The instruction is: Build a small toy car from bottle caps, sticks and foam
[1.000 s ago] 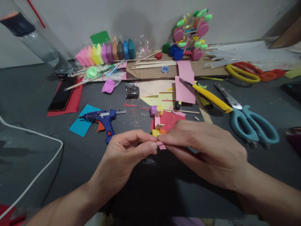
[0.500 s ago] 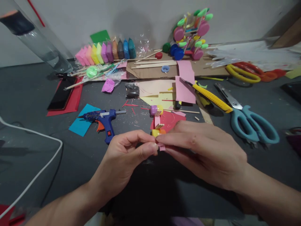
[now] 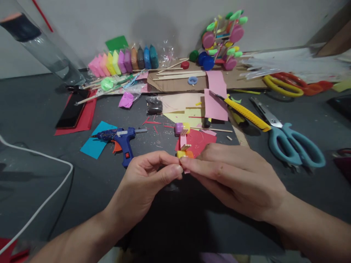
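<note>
My left hand (image 3: 145,182) and my right hand (image 3: 236,179) meet at their fingertips low in the middle of the view. Both pinch a small pink paper piece (image 3: 187,170), of which only a sliver shows between the thumbs and forefingers. Just beyond the fingertips lies a small yellow and orange clay piece with short wooden sticks (image 3: 184,152) on a red paper scrap (image 3: 199,140). A purple and yellow clay piece on a stick (image 3: 182,127) lies a little farther back.
A blue glue gun (image 3: 120,137) lies left of the hands on blue paper. Teal scissors (image 3: 290,142) and a yellow utility knife (image 3: 246,114) lie to the right. Coloured clay packs (image 3: 123,60), cardboard, sticks, a colourful clay model (image 3: 222,38) and red-yellow scissors (image 3: 293,84) line the back. A white cable (image 3: 41,204) curves at left.
The right hand's fingers slid slightly left along the pink piece, so less of it shows. The left hand barely moved.
</note>
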### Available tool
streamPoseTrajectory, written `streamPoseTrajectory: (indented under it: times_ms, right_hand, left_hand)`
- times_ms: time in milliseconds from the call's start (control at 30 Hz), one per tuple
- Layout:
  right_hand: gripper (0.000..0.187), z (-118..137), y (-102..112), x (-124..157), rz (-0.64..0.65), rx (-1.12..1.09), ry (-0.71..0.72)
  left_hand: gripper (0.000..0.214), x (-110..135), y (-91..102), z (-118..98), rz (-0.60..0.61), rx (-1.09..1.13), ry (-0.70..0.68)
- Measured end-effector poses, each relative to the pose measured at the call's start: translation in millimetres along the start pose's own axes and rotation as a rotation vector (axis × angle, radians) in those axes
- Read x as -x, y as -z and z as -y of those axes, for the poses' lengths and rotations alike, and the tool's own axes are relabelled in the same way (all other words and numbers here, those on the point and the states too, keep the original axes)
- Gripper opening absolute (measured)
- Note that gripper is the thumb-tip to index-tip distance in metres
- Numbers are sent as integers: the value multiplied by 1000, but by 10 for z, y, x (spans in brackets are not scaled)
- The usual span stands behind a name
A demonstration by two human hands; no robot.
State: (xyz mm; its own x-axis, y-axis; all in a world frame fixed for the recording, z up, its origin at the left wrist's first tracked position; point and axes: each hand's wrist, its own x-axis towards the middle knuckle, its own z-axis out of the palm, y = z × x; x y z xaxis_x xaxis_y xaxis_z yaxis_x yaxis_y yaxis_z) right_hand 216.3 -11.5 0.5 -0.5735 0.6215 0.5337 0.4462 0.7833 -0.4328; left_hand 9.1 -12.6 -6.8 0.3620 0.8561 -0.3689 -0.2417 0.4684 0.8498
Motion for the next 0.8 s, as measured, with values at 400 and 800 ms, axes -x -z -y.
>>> streamPoseTrajectory:
  times_ms: [400,800]
  right_hand:
    - [9,73,-56,-34,-75,-101,-150]
    - [6,67,-90,-18,-133,-187,-172]
  left_hand:
    - [11,18,-6,2,40,33,17]
    - [11,28,-5,-12,41,-120,-60]
